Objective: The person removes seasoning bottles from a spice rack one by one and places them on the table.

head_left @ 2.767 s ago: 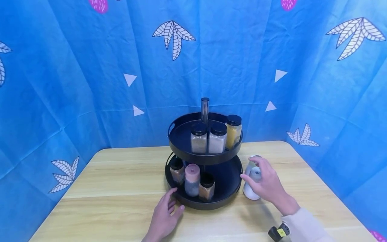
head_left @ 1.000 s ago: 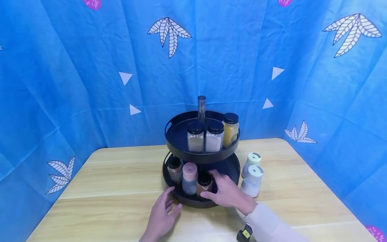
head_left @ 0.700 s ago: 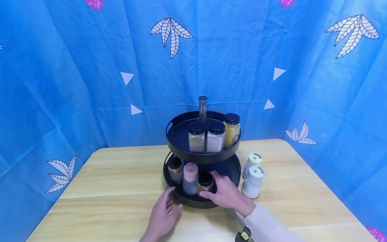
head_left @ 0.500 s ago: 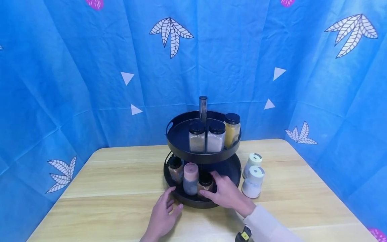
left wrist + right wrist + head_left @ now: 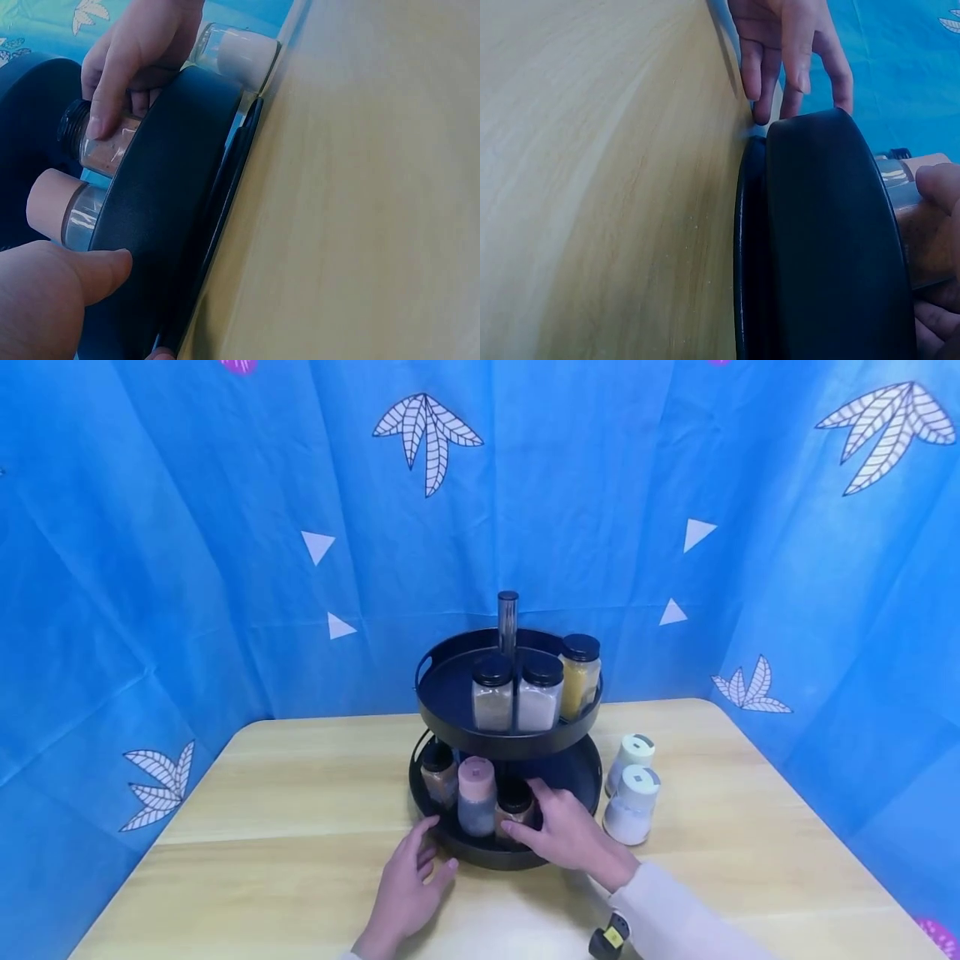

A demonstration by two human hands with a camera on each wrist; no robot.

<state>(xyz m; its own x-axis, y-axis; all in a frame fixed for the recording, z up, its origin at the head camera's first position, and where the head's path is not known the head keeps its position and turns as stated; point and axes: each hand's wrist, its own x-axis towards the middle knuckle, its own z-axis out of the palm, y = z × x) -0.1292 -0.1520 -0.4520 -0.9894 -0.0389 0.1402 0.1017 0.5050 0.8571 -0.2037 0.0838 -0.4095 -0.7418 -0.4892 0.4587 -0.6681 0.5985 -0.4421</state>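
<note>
My right hand grips a small black-lidded spice jar with brown contents at the front of the lower tray of a black two-tier turntable rack. In the left wrist view, the thumb lies along the glass of this jar. Just left of it stands a pink-capped shaker, then another black-lidded jar. My left hand is at the tray's front left, relaxed, with fingertips right at the rim and nothing held. The right wrist view shows its fingers hanging loosely.
Two pale-capped shakers, one in front and one behind, stand on the wooden table right of the rack. On the upper tray are three black-lidded jars, one with yellow contents. A blue curtain hangs behind.
My right hand has moved left from the pale-capped shakers on the table to the brown spice jar and now holds it there. The left hand has stayed by the lower tray's rim.
</note>
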